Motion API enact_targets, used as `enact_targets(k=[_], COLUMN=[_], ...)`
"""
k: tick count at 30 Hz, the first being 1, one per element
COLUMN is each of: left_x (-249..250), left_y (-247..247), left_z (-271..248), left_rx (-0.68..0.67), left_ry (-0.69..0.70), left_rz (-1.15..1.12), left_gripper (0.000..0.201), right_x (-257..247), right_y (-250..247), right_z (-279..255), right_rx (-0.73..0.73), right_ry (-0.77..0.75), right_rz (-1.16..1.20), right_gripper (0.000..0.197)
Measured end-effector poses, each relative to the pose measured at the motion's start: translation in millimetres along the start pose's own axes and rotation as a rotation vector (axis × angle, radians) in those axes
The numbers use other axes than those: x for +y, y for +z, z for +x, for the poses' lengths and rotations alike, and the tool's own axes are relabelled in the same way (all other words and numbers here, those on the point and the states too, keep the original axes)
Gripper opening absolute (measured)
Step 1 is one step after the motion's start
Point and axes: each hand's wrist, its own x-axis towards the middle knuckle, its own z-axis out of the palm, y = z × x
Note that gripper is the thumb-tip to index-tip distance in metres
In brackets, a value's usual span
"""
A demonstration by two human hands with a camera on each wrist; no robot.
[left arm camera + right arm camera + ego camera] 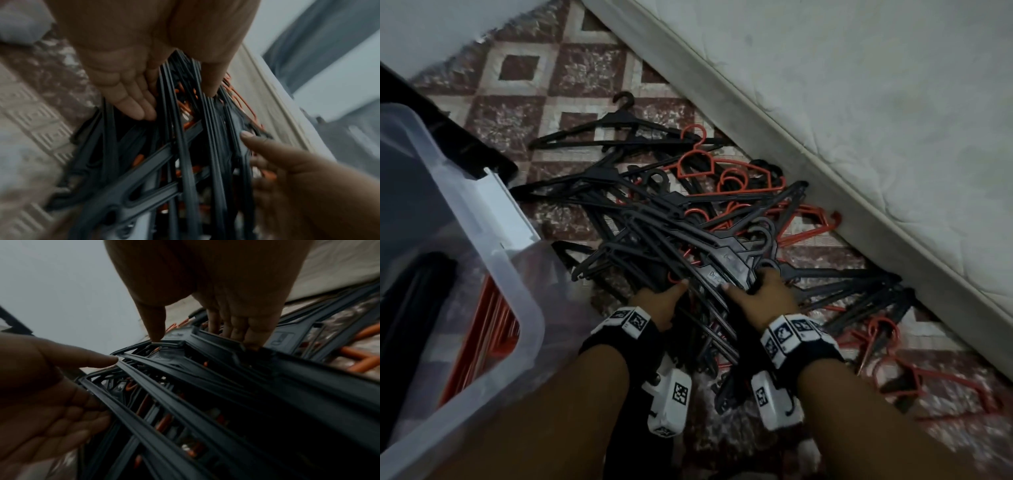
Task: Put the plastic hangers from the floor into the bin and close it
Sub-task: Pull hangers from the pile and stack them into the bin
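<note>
Both hands, left hand and right hand, clasped a bundle of black hangers; squeezing evenly should stop strays snagging before the bin beside the left hand.

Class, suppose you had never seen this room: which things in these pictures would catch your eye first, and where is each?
The tangled heap of black and red hangers on the patterned carpet stands out first, with both hands gathering a bundle at its near edge. A clear plastic bin stands open at the left, and a pale mattress runs along the right.

Bin cut off at left
</note>
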Motion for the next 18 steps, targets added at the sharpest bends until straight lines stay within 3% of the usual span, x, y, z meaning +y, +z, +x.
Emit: enact_targets(k=[3,6,8,11,14,16,17,18], left_x=[1,-1,-3,-3,-3,-2,-1,0], left_y=[2,0,-1,1,4,6,8,10], left_z=[1,1,3,3,-3,-10,-15,-20], left_rx=[0.047,0.069,0.068,0.005,-0.035,-0.087,-0.152,-0.224], left_ry=[-0.043,-0.038,-0.016,-0.012,0.072,0.148,0.167,0.166], left_rz=[-0.184,-0.195,-0.212,-0.223,-0.052,-0.014,-0.057,-0.112], left_gripper=[0.073,0.084,0.083,0.062,0.040,0.014,0.007,0.014], right_x=[-9,-12,-12,-10,-1,6,10,14], right_y=[5,4,3,0,-2,-9,-13,-16], right_z=[2,6,7,5,1,-3,-5,-7], right_rx=[-0.039,-0.023,-0.021,-0.073,-0.170,-0.190,-0.197,-0.207], right_ry=[0.108,0.187,0.219,0.179,0.111,0.078,0.063,0.049], right_rz=[0.092,0.209,0.352,0.342,0.272,0.344,0.369,0.388], right_gripper=[0.086,0.074,0.079,0.094,0.069,0.050,0.049,0.052])
